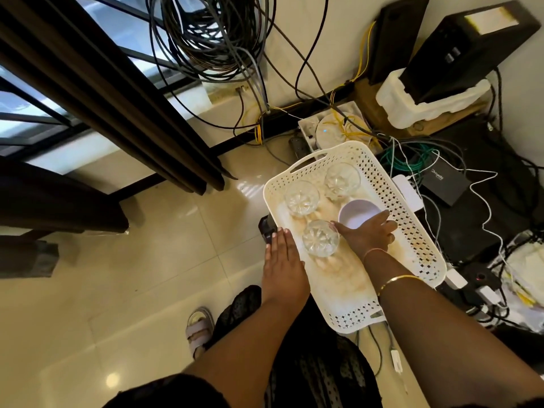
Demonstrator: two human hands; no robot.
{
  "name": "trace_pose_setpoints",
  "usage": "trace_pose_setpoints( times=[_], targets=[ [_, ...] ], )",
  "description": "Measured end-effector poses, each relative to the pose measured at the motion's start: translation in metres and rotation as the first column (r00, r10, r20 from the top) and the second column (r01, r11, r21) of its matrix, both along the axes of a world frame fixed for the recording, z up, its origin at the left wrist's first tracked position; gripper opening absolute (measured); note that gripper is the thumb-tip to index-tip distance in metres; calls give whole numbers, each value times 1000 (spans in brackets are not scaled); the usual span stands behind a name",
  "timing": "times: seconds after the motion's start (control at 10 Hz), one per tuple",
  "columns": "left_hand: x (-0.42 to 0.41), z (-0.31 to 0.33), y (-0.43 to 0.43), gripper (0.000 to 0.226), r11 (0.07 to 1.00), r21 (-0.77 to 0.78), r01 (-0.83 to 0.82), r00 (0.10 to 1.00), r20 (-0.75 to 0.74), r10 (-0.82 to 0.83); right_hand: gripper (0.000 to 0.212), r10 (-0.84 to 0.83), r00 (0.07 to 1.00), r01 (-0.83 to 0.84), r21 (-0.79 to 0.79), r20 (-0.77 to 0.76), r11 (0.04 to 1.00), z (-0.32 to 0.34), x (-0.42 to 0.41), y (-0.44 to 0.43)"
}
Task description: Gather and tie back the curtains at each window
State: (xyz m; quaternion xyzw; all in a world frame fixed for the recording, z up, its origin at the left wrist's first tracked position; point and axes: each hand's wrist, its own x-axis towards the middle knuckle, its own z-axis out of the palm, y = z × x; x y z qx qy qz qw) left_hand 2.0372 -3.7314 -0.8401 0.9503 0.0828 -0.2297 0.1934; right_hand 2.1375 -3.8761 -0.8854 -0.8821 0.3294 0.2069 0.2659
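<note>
A dark brown curtain (117,95) hangs in folds at the upper left, in front of a barred window (38,110), its hem just above the floor. Below me is a white perforated plastic tray (412,231) holding three cut-glass tumblers (321,238) and a small pale purple bowl (357,216). My left hand (282,260) lies flat with straight fingers along the tray's left rim. My right hand (368,234) reaches into the tray, fingers extended over the bowl's near edge and beside the nearest tumbler. Neither hand touches the curtain.
Tangled cables (212,33) hang by the wall at the top. Routers, a power strip and a black box (444,184) crowd the right side. Black speakers (459,45) stand on foam at the back right. Dark furniture (59,201) is at the left. Glossy floor tiles (132,290) stretch below.
</note>
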Motion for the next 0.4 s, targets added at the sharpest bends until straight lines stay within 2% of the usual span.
trace_pose_setpoints(
  times=[0.2,0.4],
  targets=[
    [-5,8,0,61,1000,4,-10,1000,-3,10,119,-73,997,74,86,-11,994,3,-4,1],
    [5,35,0,61,999,-32,-25,998,65,27,85,-157,986,148,133,59,980,37,-9,10]
  ],
)
